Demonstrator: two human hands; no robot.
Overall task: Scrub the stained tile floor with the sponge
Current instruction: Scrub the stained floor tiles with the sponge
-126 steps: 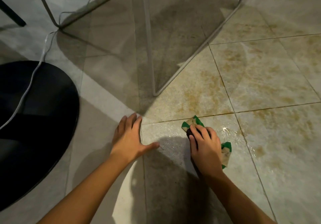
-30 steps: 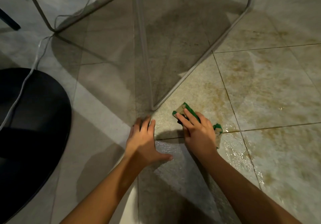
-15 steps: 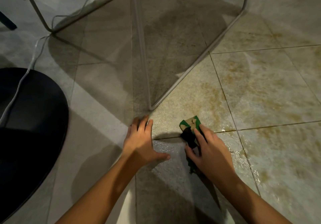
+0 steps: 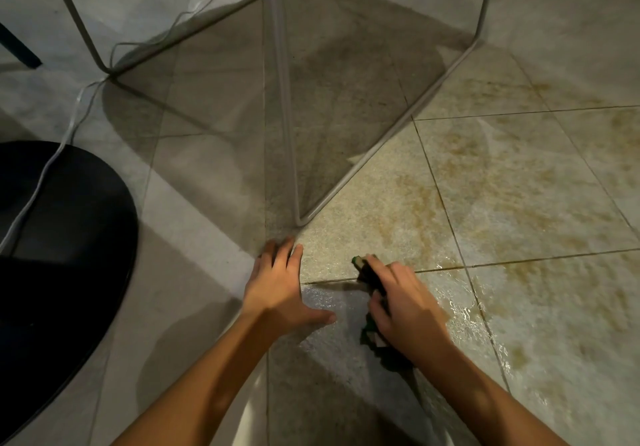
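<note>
Head view: right hand (image 4: 405,307) grips the green rectangular sponge (image 4: 370,277), long axis pointing away toward brown-stained beige tile floor (image 4: 415,203); left hand (image 4: 277,286) rests flat, fingers straight.

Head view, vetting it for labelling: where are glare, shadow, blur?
Head view: glare glints on the wet tile beside the right hand; the sponge it grips looks dark and slightly smeared; a broad shadow lies under the metal frame; dim overall.
</note>
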